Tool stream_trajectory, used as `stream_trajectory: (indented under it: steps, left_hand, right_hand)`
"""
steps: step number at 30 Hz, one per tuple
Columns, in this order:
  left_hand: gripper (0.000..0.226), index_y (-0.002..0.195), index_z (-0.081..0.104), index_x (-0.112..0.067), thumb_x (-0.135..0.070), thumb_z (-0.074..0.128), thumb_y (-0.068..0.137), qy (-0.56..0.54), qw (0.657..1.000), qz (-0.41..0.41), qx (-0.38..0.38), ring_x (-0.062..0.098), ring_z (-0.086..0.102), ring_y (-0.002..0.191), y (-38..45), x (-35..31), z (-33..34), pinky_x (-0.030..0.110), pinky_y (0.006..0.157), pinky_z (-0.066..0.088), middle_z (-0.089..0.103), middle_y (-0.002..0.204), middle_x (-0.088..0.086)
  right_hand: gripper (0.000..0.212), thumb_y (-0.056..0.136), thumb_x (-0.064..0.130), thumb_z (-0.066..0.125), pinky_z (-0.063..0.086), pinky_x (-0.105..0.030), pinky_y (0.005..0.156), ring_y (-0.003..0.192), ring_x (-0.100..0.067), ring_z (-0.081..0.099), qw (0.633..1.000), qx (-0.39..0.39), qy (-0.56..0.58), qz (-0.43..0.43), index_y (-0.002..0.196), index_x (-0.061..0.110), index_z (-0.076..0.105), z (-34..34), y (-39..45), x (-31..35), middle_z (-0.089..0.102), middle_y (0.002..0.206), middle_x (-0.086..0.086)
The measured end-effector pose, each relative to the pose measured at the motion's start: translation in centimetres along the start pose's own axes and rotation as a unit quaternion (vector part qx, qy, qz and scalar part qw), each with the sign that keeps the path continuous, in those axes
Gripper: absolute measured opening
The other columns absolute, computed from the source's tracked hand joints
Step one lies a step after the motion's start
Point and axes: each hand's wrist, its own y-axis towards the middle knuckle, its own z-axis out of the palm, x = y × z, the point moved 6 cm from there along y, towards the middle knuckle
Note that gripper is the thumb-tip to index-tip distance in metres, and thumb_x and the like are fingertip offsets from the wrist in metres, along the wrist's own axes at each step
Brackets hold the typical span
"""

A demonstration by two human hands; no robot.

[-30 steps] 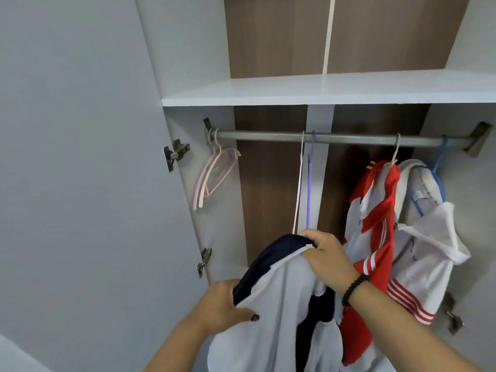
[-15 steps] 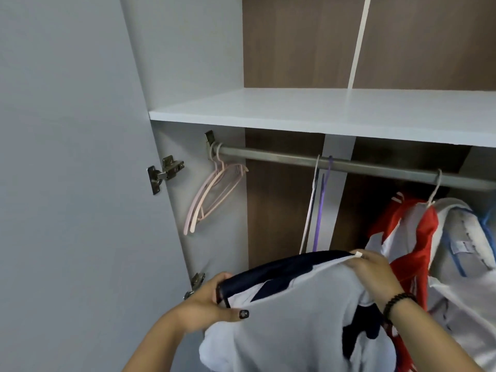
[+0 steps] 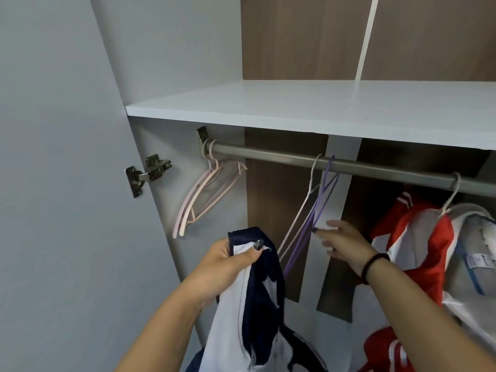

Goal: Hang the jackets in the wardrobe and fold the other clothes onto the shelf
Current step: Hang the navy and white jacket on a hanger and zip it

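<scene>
We look down along two bare forearms into an open wardrobe. Nearest us, the left hand [image 3: 230, 260] grips the navy collar edge of a white and navy jacket [image 3: 249, 315], thumb pressed over the fabric and fingers curled behind it; the rest of the garment hangs straight down from that fist and out of view at the bottom. Just beyond and to the right, the right hand [image 3: 342, 244], with a dark beaded bracelet [image 3: 371, 265] on its wrist, reaches forward with its fingers loosely extended, the fingertips touching the lower part of a purple hanger [image 3: 319, 208]; we cannot tell whether they pinch it. A white hanger [image 3: 302, 210] hangs right beside the purple one, both empty. To the right, a red and white jacket [image 3: 424, 245] hangs on its own hanger, with a white garment on a blue hanger [image 3: 475, 245] just past it at the edge of view. Farther left, a bunch of empty pink hangers [image 3: 204, 194] sits at the rod's end against the side wall. All hang from a grey metal rod [image 3: 271, 154]. Above it runs a white shelf [image 3: 308, 108], with a brown wood back panel [image 3: 298, 36] behind. The open door [image 3: 53, 183] fills the left, fixed by a metal hinge [image 3: 147, 173].
</scene>
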Motion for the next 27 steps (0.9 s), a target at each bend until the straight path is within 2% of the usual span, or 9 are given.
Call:
stream_trajectory:
  steps: [3, 8, 12, 14, 16, 18, 21, 23, 27]
  left_hand:
    - [0.029, 0.097, 0.077, -0.020, -0.038, 0.072, 0.075, -0.057, 0.997, -0.034, -0.045, 0.030, 0.070, 0.099, -0.1, 1.2, -0.1, 0.040, 0.090, 0.055, 0.074, 0.105, 0.012]
    - [0.027, 0.098, 0.076, -0.012, -0.017, 0.081, 0.072, -0.124, 0.990, -0.053, -0.042, 0.033, 0.071, 0.091, -0.3, 1.7, -0.9, 0.038, 0.078, 0.058, 0.073, 0.102, 0.019]
    - [0.038, 0.104, 0.071, 0.000, 0.000, 0.073, 0.066, -0.162, 0.984, -0.056, -0.045, 0.038, 0.068, 0.091, -0.9, 2.1, -1.7, 0.041, 0.078, 0.058, 0.069, 0.104, 0.027]
    - [0.045, 0.111, 0.066, 0.003, 0.002, 0.073, 0.066, -0.150, 0.985, -0.067, -0.057, 0.039, 0.067, 0.092, -1.5, 2.2, -2.3, 0.044, 0.081, 0.058, 0.068, 0.107, 0.029]
    - [0.042, 0.112, 0.066, 0.003, 0.001, 0.076, 0.071, -0.093, 0.988, -0.072, -0.105, 0.044, 0.066, 0.094, -1.9, 2.1, -3.4, 0.051, 0.086, 0.056, 0.068, 0.107, 0.029]
    - [0.023, 0.105, 0.069, -0.002, -0.003, 0.074, 0.082, -0.044, 0.984, -0.068, -0.158, 0.045, 0.066, 0.093, -2.2, 1.9, -4.4, 0.055, 0.087, 0.054, 0.070, 0.102, 0.027]
    - [0.005, 0.089, 0.072, -0.007, -0.010, 0.071, 0.086, -0.007, 0.978, -0.074, -0.196, 0.035, 0.069, 0.075, -2.8, 1.7, -5.3, 0.041, 0.067, 0.059, 0.073, 0.090, 0.023]
    - [0.010, 0.086, 0.071, -0.003, -0.012, 0.074, 0.083, -0.008, 0.974, -0.097, -0.204, 0.033, 0.069, 0.070, -3.2, 2.1, -5.5, 0.037, 0.062, 0.058, 0.072, 0.086, 0.024]
    - [0.024, 0.090, 0.068, 0.009, -0.008, 0.078, 0.077, -0.033, 0.966, -0.128, -0.221, 0.035, 0.067, 0.070, -3.9, 2.5, -5.2, 0.043, 0.068, 0.057, 0.070, 0.087, 0.030]
  right_hand:
    - [0.052, 0.083, 0.030, 0.072, 0.050, -0.047, 0.094, 0.110, -0.034, 0.057, 0.996, -0.089, 0.031, 0.008, 0.125, 0.008, 0.050, 0.7, 2.6, 0.9, 0.056, 0.122, -0.019]
    - [0.040, 0.086, 0.031, 0.069, 0.053, -0.036, 0.071, 0.086, -0.022, 0.064, 0.986, -0.045, 0.141, 0.079, 0.114, 0.005, 0.058, 3.5, 5.4, 0.5, 0.061, 0.101, -0.009]
    - [0.027, 0.094, 0.013, 0.057, 0.052, -0.037, 0.077, 0.086, -0.024, 0.064, 0.964, -0.011, 0.252, 0.082, 0.118, 0.001, 0.053, 5.0, 6.2, 0.9, 0.062, 0.093, -0.011]
    - [0.021, 0.096, 0.002, 0.050, 0.053, -0.035, 0.071, 0.080, -0.024, 0.066, 0.954, -0.011, 0.291, 0.066, 0.116, 0.003, 0.051, 4.9, 6.2, 1.5, 0.063, 0.094, -0.013]
    - [0.024, 0.094, -0.005, 0.045, 0.053, -0.030, 0.063, 0.075, -0.022, 0.065, 0.954, -0.039, 0.292, 0.053, 0.116, 0.005, 0.050, 4.3, 6.0, 2.1, 0.062, 0.089, -0.012]
    - [0.029, 0.094, -0.007, 0.041, 0.048, -0.026, 0.059, 0.070, -0.021, 0.064, 0.956, -0.067, 0.282, 0.041, 0.118, 0.005, 0.051, 3.6, 5.6, 2.6, 0.058, 0.079, -0.009]
    - [0.034, 0.094, -0.006, 0.039, 0.046, -0.026, 0.059, 0.067, -0.019, 0.062, 0.964, -0.086, 0.251, 0.018, 0.124, 0.005, 0.050, 2.7, 4.5, 3.2, 0.056, 0.075, -0.007]
    - [0.036, 0.094, -0.006, 0.039, 0.049, -0.028, 0.063, 0.070, -0.018, 0.064, 0.973, -0.080, 0.218, -0.004, 0.127, 0.005, 0.047, 2.3, 3.3, 3.6, 0.057, 0.078, -0.008]
    - [0.042, 0.094, -0.010, 0.038, 0.050, -0.028, 0.061, 0.067, -0.019, 0.062, 0.976, -0.094, 0.194, -0.040, 0.133, 0.005, 0.040, 1.3, 0.1, 3.5, 0.058, 0.082, -0.011]
